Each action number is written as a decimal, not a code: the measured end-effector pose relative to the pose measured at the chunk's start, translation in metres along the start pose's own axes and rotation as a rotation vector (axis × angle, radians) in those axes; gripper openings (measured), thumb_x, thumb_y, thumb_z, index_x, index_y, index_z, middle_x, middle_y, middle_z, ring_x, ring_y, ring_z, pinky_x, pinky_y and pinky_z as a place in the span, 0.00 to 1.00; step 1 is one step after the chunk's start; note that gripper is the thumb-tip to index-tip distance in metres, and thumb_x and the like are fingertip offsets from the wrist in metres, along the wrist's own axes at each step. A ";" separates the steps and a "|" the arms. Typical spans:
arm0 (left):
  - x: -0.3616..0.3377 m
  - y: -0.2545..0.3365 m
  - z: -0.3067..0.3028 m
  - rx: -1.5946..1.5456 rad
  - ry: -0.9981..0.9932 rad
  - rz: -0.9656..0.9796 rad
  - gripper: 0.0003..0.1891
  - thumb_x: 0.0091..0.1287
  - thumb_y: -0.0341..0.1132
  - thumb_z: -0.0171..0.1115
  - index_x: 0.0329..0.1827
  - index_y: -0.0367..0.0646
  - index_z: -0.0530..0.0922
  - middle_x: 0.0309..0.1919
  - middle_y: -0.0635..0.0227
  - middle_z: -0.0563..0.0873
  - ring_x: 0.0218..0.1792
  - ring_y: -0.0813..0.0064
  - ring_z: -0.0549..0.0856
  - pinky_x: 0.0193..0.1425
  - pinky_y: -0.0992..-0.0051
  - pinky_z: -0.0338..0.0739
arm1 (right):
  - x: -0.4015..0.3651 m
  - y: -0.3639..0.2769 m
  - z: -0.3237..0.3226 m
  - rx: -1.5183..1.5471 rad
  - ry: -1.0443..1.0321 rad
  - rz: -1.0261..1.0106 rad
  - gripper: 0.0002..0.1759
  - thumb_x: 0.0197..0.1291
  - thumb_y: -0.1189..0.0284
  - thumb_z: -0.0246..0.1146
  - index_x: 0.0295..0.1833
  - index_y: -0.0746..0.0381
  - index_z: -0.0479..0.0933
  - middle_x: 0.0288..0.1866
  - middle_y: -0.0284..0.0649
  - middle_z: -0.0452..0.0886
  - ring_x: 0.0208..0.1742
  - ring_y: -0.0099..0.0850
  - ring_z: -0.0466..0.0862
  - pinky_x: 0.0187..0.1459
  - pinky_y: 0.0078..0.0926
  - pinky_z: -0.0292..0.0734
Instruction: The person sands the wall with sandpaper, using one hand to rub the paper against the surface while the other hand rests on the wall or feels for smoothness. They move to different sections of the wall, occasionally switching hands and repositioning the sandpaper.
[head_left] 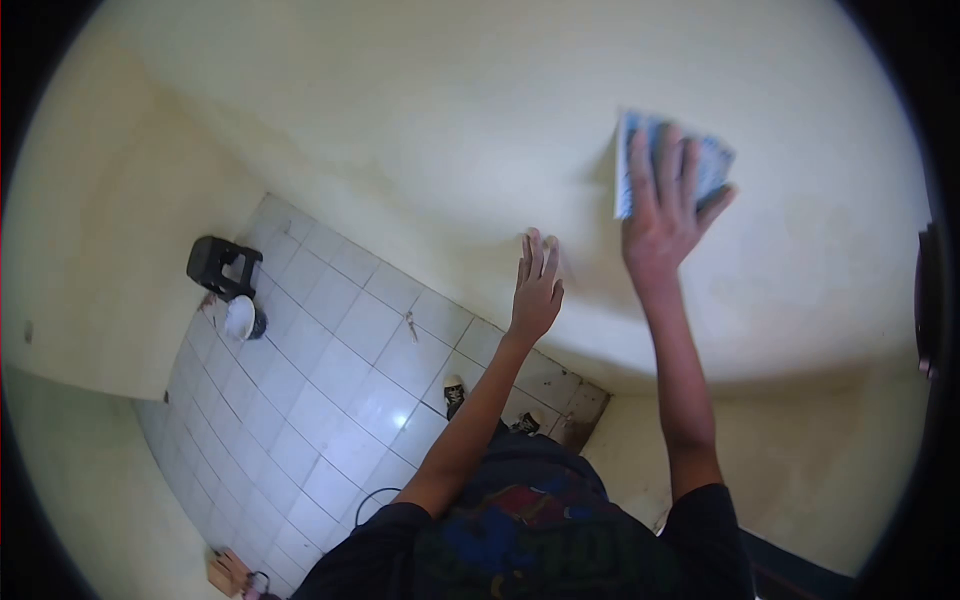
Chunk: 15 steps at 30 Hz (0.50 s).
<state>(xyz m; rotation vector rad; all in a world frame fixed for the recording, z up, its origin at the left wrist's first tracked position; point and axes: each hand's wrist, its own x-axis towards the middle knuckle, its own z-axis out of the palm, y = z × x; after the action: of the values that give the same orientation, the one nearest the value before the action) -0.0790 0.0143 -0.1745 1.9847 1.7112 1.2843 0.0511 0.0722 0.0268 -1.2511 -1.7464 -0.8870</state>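
Observation:
My right hand (664, 215) presses a sheet of sandpaper (713, 165), pale with blue print on its back, against the cream wall (400, 110). Its fingers lie extended over the sheet, and the sheet's left edge stands off the wall a little. Lower and to the left, my left hand (538, 290) is open, with its fingertips at the wall and nothing in it. The sheet's face toward the wall is hidden.
Below is a light tiled floor (330, 370) with my shoes (454, 392) near the wall. A dark plastic stool (222, 266) and a bucket with white contents (241, 318) stand at the left. A brown box (229, 572) lies at the bottom left.

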 end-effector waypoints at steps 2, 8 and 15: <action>-0.012 -0.026 0.017 0.138 -0.082 -0.066 0.43 0.67 0.24 0.57 0.85 0.42 0.48 0.84 0.45 0.41 0.82 0.36 0.45 0.80 0.44 0.56 | -0.054 -0.012 0.033 0.003 -0.105 -0.189 0.30 0.69 0.71 0.55 0.76 0.44 0.72 0.77 0.29 0.74 0.75 0.28 0.74 0.76 0.61 0.45; -0.046 -0.074 0.032 -0.209 -0.075 -0.357 0.49 0.65 0.21 0.61 0.86 0.48 0.42 0.85 0.48 0.37 0.81 0.31 0.42 0.81 0.44 0.55 | -0.203 -0.003 0.075 0.066 -0.519 -0.637 0.33 0.68 0.69 0.53 0.80 0.53 0.65 0.82 0.26 0.65 0.79 0.18 0.67 0.74 0.34 0.61; -0.005 -0.069 0.004 -0.383 0.102 -0.353 0.45 0.70 0.26 0.59 0.86 0.49 0.43 0.85 0.49 0.36 0.82 0.33 0.39 0.83 0.45 0.50 | -0.141 0.011 0.060 0.237 -0.596 -0.586 0.34 0.67 0.77 0.54 0.79 0.50 0.67 0.81 0.26 0.66 0.80 0.21 0.66 0.80 0.48 0.54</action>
<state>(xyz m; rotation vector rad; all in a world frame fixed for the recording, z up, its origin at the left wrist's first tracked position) -0.1230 0.0317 -0.2246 1.3586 1.6153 1.4649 0.0767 0.0711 -0.1244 -0.9001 -2.6924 -0.6100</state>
